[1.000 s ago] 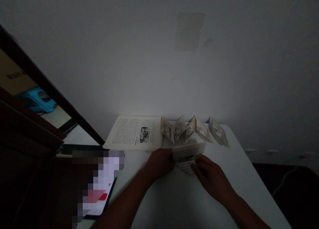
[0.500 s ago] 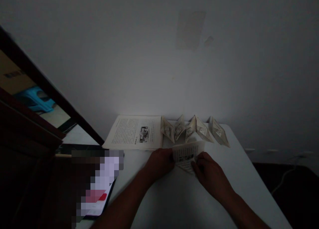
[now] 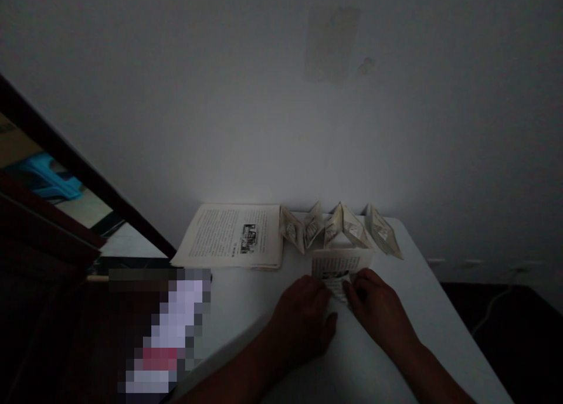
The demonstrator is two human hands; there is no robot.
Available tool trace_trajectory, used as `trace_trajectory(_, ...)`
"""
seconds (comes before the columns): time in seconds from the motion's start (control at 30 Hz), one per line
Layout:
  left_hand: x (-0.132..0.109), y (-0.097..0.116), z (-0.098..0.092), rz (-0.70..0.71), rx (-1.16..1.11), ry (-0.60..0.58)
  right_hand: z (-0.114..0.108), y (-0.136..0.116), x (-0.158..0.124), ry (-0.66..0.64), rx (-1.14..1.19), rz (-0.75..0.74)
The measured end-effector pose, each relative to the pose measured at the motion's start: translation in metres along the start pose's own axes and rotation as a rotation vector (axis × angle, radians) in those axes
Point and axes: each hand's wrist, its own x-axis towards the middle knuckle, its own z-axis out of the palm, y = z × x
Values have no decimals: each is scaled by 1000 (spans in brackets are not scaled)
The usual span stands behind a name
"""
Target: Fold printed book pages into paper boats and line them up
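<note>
A printed sheet of paper [image 3: 341, 261], partly folded, stands between my two hands over the white table [image 3: 352, 369]. At its lower left, my left hand [image 3: 303, 316] has curled fingers on the sheet, with the thumb apart below. My right hand [image 3: 376, 304] pinches the sheet's lower right side between thumb and fingers. Just behind the sheet is a row of several folded paper pieces, pointed in shape, among them one at the left [image 3: 292, 228] and one at the right [image 3: 385, 233]. The fold under my fingers is partly hidden.
A stack of printed pages [image 3: 215, 234] lies at the table's back left, near the wall [image 3: 246, 128]. At the left front rests a phone [image 3: 171, 328], blurred out. A dark frame [image 3: 88, 169] slants along the left, with a blue plastic thing [image 3: 50, 175] beyond it.
My left hand has moved right and toward me, its thumb now off the sheet. The sheet's lower part is folded up more. My right hand keeps its pinch. The view has shifted slightly.
</note>
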Motion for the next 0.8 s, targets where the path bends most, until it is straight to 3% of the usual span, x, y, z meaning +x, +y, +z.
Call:
trace_trajectory(0.07,-2,10,11,67,69,-3,0,3,1,12,-20,4)
trace_trajectory(0.27,-7,14,33,47,193,-15,-4,5,1,5,-146,45)
trace_trajectory(0.4,-7,14,35,22,204,-22,-8,3,0,-40,-252,109)
trace_trajectory(0.8,-10,15,37,8,235,-36,-9,3,5,-70,-237,84)
